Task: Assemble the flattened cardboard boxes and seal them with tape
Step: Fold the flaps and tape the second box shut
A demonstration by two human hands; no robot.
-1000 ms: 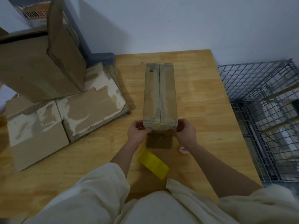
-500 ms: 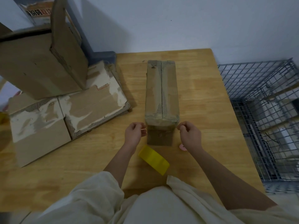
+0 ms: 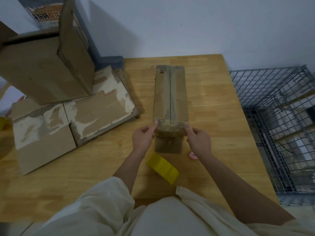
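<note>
Both hands, left hand (image 3: 142, 138) and right hand (image 3: 197, 140), are pinching the near top corners of the narrow box (image 3: 170, 99) standing mid-tabletop (image 3: 213, 103); I am judging the top seam untaped, so next calls for the yellow tape roll (image 3: 162, 167) lying just beside me

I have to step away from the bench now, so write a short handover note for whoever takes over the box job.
Left hand: fingertips on the near left corner of the narrow box; grip unclear.
Right hand: the same at the near right corner.
Box: standing on the table, top flaps closed and meeting along a centre seam, near end flap still hanging open.
Yellow tape roll: on the table just in front of you, untouched.
Left: close the end flap, tape the seams, then the flattened boxes at your left.
</note>
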